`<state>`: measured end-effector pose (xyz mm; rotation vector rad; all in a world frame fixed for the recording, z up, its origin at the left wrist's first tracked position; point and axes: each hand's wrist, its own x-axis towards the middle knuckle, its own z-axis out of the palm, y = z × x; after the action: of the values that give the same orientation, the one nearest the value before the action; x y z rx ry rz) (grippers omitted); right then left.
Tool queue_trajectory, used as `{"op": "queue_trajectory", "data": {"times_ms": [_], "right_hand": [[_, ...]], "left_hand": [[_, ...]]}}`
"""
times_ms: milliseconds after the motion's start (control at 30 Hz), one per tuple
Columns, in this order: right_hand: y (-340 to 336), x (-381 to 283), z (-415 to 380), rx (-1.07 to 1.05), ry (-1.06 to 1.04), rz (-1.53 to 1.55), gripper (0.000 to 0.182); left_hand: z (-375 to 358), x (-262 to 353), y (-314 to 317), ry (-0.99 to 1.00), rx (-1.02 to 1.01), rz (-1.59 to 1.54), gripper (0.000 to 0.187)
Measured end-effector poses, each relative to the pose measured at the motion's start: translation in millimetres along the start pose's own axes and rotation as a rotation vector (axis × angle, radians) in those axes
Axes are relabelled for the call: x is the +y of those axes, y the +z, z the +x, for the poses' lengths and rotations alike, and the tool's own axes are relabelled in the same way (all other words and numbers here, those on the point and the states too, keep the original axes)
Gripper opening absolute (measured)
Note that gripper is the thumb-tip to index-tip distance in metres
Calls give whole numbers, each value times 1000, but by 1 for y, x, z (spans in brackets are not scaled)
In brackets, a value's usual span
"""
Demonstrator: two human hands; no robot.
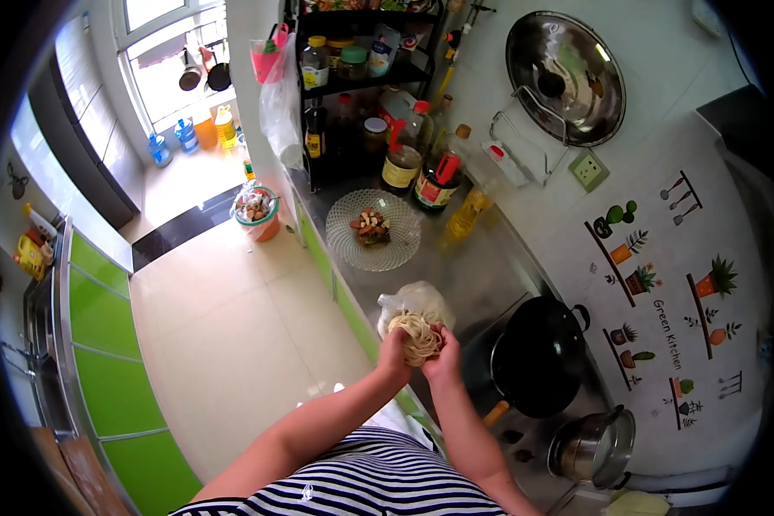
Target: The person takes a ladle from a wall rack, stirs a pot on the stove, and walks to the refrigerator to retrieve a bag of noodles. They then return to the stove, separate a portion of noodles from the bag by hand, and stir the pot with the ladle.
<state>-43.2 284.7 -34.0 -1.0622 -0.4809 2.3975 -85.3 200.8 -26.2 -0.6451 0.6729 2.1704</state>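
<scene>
A bundle of pale noodles [420, 338] is gripped between my two hands near the counter's front edge. My left hand [395, 351] is closed on its left side, and my right hand [444, 351] is closed on its right side. Just behind the bundle, a clear plastic bag [426, 298] with pale contents rests on the steel counter. Farther back stands a patterned glass plate [346, 245] holding a small heap of reddish and dark chopped food [371, 227].
To the right, a black wok [537, 357] with a wooden handle sits on the stove, with a steel pot [592, 447] nearer me. Sauce bottles [435, 183] and an oil bottle [466, 213] stand behind the plate. A full waste bin [256, 215] is on the floor at left.
</scene>
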Motion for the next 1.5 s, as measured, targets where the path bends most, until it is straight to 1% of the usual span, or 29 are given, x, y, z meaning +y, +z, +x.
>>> {"op": "queue_trajectory", "data": {"times_ms": [100, 167, 300, 400, 467, 500, 533, 567, 600, 667, 700, 733, 800, 833, 900, 933, 1000, 1033, 1100, 1233, 1300, 1333, 1400, 1433, 1467, 1500], "right_hand": [[-11, -2, 19, 53, -23, -6, 18], [-13, -4, 27, 61, 11, -3, 18], [-3, -14, 25, 39, -9, 0, 18], [9, -18, 13, 38, -29, -18, 20], [9, -19, 4, -2, -156, -292, 25], [8, -18, 0, 6, -162, -286, 25], [9, -16, -3, 29, -216, -517, 29], [9, -15, -5, 54, -270, -749, 34], [5, -15, -4, 60, -280, -745, 34], [-4, -13, -2, -24, -628, -1364, 40], [-7, -13, -2, -36, -697, -1464, 45], [-10, -12, -1, -31, -698, -1461, 45], [-1, -14, -10, -111, -717, -1561, 47], [1, -13, -12, -105, -718, -1558, 47], [5, -12, -17, -140, -849, -1680, 49], [8, -13, -19, -135, -850, -1678, 49], [18, -17, -23, -137, -846, -1768, 45], [18, -17, -22, -133, -848, -1766, 45], [16, -16, -16, -75, -910, -1943, 38], [15, -19, -10, -56, -851, -2010, 32], [17, -22, -16, -38, -951, -1990, 25], [18, -25, -19, -36, -951, -1992, 25], [27, -34, -31, -100, -855, -1947, 18], [33, -39, -40, -95, -860, -1946, 18], [40, -43, -51, -93, -824, -1991, 17], [42, -45, -60, -86, -785, -2033, 17]], "left_hand": [[21, -3, 1, -76, 16, -4, 41], [27, 2, 4, -156, -41, -10, 33], [22, 10, 18, -219, -47, 3, 32], [30, 7, 21, -205, -40, 18, 31], [40, 5, 14, -232, -49, 14, 31], [44, 5, 13, -245, -68, 4, 31], [48, 5, 12, -250, -77, 12, 31], [45, 8, 18, -256, -32, 31, 30], [42, 11, 23, -262, 16, 48, 30], [47, 10, 20, -247, -18, 46, 31], [51, 10, 18, -223, -47, 41, 32], [53, 9, 16, -226, -48, 45, 32], [46, 13, 19, -216, 34, 38, 36], [42, 16, 20, -219, 33, 43, 36], [31, 22, 20, -208, -30, 71, 40], [26, 25, 20, -211, -31, 74, 40], [9, 36, 27, -254, 25, 214, 42], [12, 37, 23, -255, 23, 217, 42], [15, 35, 11, -298, -38, 290, 46], [10, 30, 7, -311, -57, 319, 44], [6, 31, 7, -339, -27, 380, 39], [6, 30, 3, -340, -29, 380, 39], [8, 27, -12, -316, -27, 361, 34], [6, 28, -21, -300, -80, 325, 31], [2, 30, -23, -302, -87, 330, 31], [-3, 31, -25, -278, -41, 331, 30]]}}
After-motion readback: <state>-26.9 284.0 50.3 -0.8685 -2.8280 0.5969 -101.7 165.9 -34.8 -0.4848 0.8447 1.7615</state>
